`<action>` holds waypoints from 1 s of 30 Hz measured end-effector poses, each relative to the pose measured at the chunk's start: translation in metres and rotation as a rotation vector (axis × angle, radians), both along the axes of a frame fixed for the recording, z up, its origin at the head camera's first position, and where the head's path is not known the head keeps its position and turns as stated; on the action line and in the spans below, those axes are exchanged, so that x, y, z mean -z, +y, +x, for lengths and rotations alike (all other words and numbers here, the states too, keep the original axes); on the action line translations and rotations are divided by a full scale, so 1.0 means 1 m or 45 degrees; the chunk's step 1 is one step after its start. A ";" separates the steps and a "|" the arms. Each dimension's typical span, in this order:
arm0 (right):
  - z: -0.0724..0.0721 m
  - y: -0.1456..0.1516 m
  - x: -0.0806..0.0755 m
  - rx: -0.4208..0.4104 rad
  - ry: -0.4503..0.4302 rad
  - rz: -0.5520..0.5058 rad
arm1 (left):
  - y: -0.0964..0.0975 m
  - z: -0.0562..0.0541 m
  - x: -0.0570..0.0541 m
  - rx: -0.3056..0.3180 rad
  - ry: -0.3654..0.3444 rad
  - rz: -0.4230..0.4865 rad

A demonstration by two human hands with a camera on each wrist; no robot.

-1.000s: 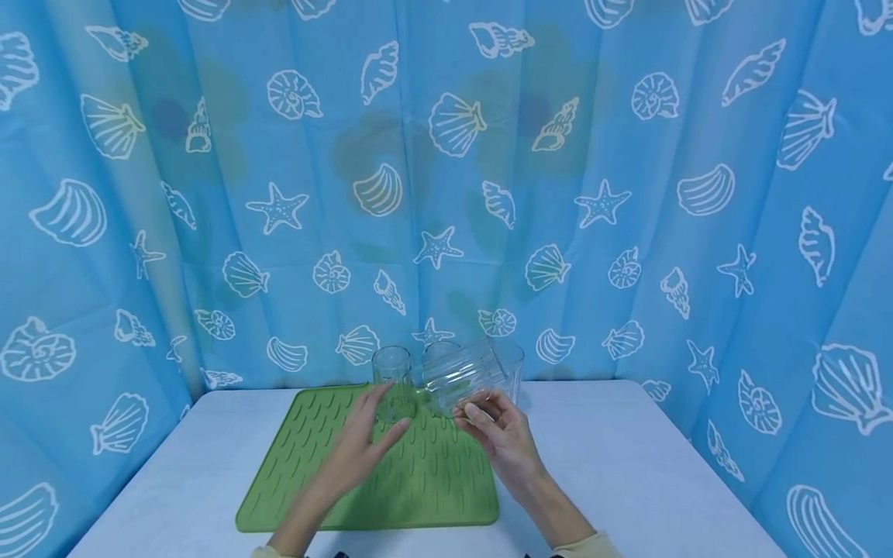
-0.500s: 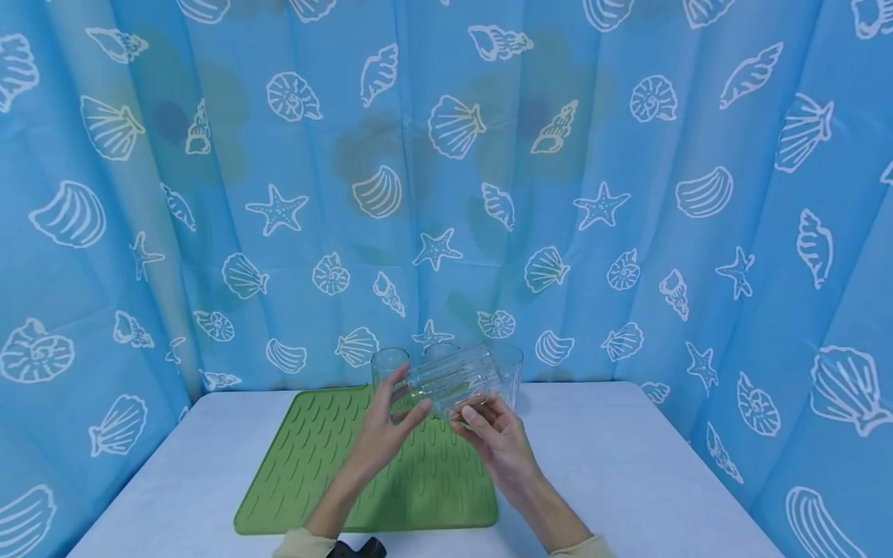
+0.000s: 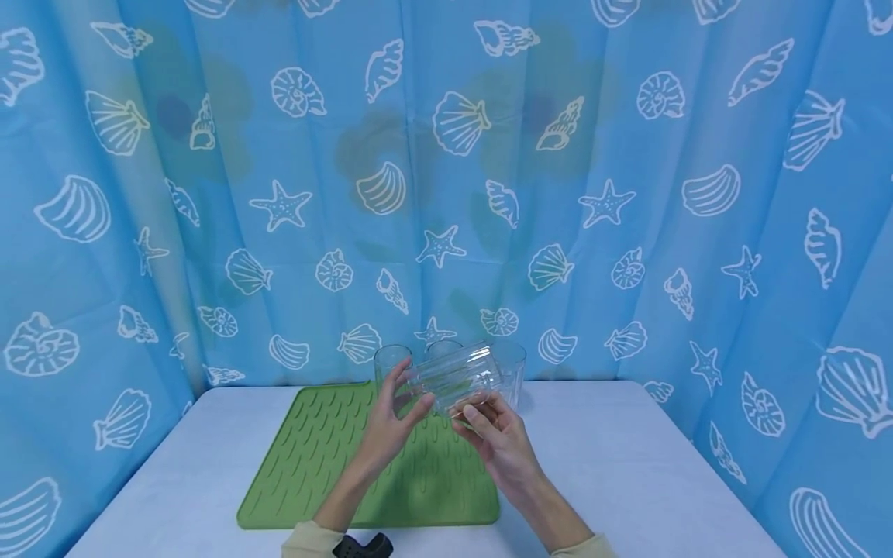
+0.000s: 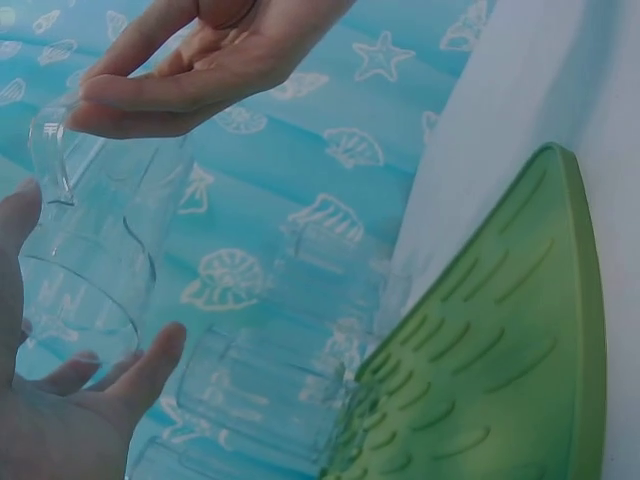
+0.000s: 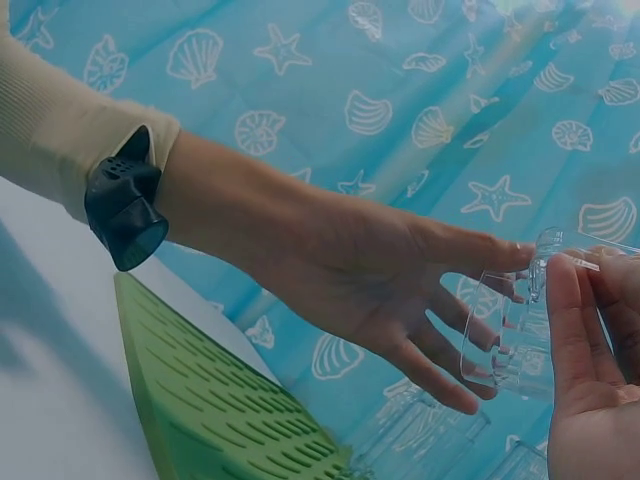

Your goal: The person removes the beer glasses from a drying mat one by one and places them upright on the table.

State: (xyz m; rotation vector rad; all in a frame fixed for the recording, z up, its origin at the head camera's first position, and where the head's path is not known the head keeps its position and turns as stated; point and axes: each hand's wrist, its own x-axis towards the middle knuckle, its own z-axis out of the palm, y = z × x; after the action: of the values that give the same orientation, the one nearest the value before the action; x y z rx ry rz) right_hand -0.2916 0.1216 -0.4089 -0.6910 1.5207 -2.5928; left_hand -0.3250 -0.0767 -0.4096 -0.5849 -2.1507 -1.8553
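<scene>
A clear, ribbed glass mug (image 3: 456, 376) hangs tilted above the green mat (image 3: 293, 465). My right hand (image 3: 498, 442) pinches it at its right end, and the right wrist view shows the fingers at the mug's handle (image 5: 540, 265). My left hand (image 3: 387, 434) reaches to the mug's other end with fingers spread and mostly straight. In the left wrist view the mug's round end (image 4: 80, 320) lies between the left thumb and fingers. Behind the hands stand clear glasses: one at left (image 3: 391, 360), one in the middle (image 3: 443, 349), partly hidden by the mug, and one at right (image 3: 514, 368).
The ridged mat lies on a white table (image 3: 593, 465). A blue curtain with white shell prints (image 3: 439, 194) closes off the back and both sides. A black device (image 5: 125, 205) is strapped on the left wrist.
The left hand has moved right and up, from in front of the left glass to the end of the mug. The right hand holds the mug in nearly the same spot.
</scene>
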 end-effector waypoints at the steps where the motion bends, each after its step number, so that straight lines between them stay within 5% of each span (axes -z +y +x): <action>1: 0.000 0.000 0.000 0.000 0.000 -0.001 | 0.000 -0.001 0.001 0.009 -0.001 0.017; 16: -0.001 0.000 -0.001 0.037 -0.037 0.031 | 0.003 -0.004 0.001 0.091 0.048 0.148; 24: -0.003 0.006 -0.006 0.183 0.009 0.298 | 0.003 -0.004 -0.001 0.081 0.074 0.166; 30: -0.008 0.017 -0.006 0.391 0.048 0.392 | 0.002 -0.003 -0.003 0.049 0.071 0.178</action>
State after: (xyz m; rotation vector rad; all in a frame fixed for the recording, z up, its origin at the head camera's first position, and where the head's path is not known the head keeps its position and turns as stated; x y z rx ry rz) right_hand -0.2999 0.1383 -0.4027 -0.5115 2.1268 -2.4605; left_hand -0.3276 -0.0752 -0.4066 -0.6438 -1.9692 -1.9654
